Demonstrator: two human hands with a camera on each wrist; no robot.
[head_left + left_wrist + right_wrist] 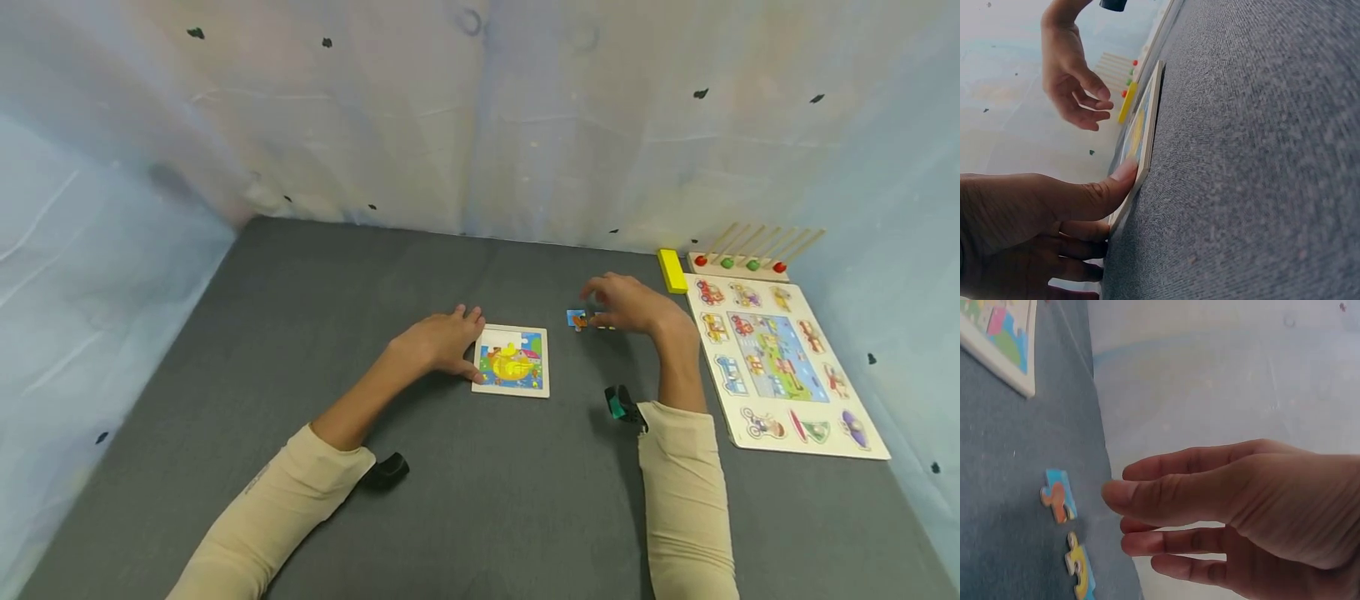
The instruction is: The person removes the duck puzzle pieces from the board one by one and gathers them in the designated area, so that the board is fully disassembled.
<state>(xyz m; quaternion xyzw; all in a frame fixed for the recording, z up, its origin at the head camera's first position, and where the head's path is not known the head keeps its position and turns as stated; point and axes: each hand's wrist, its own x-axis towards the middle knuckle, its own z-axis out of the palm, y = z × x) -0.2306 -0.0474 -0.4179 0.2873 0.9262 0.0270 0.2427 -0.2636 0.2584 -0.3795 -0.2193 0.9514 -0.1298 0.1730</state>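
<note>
A small wooden jigsaw puzzle [512, 362] with a yellow duck picture lies flat on the table, with a pale gap at its upper part. My left hand [442, 343] touches its left side, the thumb on the frame near the lower left corner and the other fingers fairly straight along the edge. To the right, my right hand [633, 304] hovers over two loose jigsaw pieces with nothing between its fingers. One piece is blue and orange [1058, 497]; the other is yellow and blue [1080, 569], partly hidden by the hand in the head view.
On the right lies a large wooden picture board [780, 367]. Behind it stand a peg rack [738, 265] with red and green beads and a yellow block [672, 271]. Pale sheeting [480, 125] rises behind the grey table [480, 500].
</note>
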